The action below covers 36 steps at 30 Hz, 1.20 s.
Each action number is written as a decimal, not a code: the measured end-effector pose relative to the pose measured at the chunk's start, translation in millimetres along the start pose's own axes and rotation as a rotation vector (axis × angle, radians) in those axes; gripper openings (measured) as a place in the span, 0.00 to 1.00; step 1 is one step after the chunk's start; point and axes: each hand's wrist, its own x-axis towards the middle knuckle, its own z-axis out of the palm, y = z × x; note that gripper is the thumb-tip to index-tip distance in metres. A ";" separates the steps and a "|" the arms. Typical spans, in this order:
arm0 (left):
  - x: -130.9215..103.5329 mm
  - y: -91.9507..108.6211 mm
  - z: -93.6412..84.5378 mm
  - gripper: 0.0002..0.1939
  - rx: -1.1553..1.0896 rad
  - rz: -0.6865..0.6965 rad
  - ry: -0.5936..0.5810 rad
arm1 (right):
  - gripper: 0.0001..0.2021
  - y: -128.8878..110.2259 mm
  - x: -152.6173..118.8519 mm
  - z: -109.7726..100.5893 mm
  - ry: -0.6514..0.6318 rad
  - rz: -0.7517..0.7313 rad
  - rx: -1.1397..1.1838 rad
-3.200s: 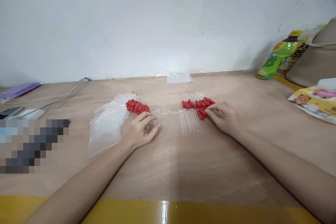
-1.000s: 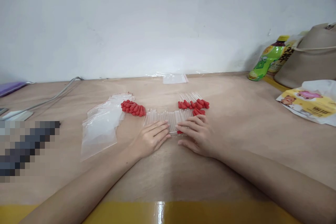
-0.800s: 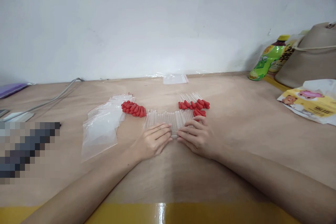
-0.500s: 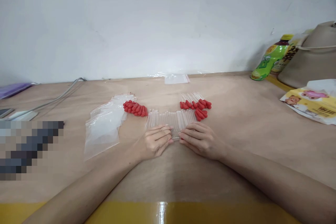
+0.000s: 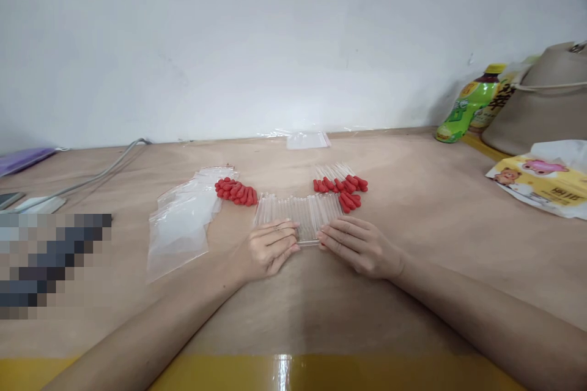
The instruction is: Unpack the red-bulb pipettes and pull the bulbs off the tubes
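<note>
Thin clear tubes [image 5: 316, 211] lie side by side in a clear plastic tray [image 5: 308, 244]. My left hand [image 5: 274, 248] is closed over the tray's near left part, fingers together on the tubes and thumb at the front edge. At the near right, my right hand [image 5: 360, 247] has its fingers pressed together, with a bit of a red rubber bulb showing under the fingertips. Most of that bulb is hidden. Beyond the tray's left corner sits a pile of red rubber bulbs [image 5: 236, 191]. Droppers with red bulbs [image 5: 340, 184] and pale stems lie beyond its right side.
Overlapping clear zip bags [image 5: 183, 220] are spread at the left, and another small bag [image 5: 308, 140] lies by the wall. A grey cable [image 5: 103, 171] crosses the far left. A green bottle [image 5: 472, 104], a beige bag [image 5: 536, 113] and a yellow tissue pack [image 5: 543, 180] occupy the right.
My right hand has shifted slightly to the right, so the gap between the hands is a little wider. My left hand stays at the tray.
</note>
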 end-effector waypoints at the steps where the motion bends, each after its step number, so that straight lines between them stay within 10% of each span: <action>1: -1.4 -0.4 -1.1 0.05 -0.013 -0.008 -0.004 | 0.09 1.2 -1.6 -2.0 -0.007 -0.009 0.002; 10: -11.9 -23.0 -19.0 0.09 0.228 -0.515 0.172 | 0.10 37.6 -39.4 -13.5 0.121 0.586 -0.038; 20: -2.9 -23.6 -12.7 0.12 0.314 -0.444 0.072 | 0.11 63.8 -53.1 -3.2 0.173 1.141 0.108; 36: -4.6 -17.1 -15.0 0.21 0.107 -0.344 -0.165 | 0.10 68.8 -70.1 10.3 -0.015 1.119 0.194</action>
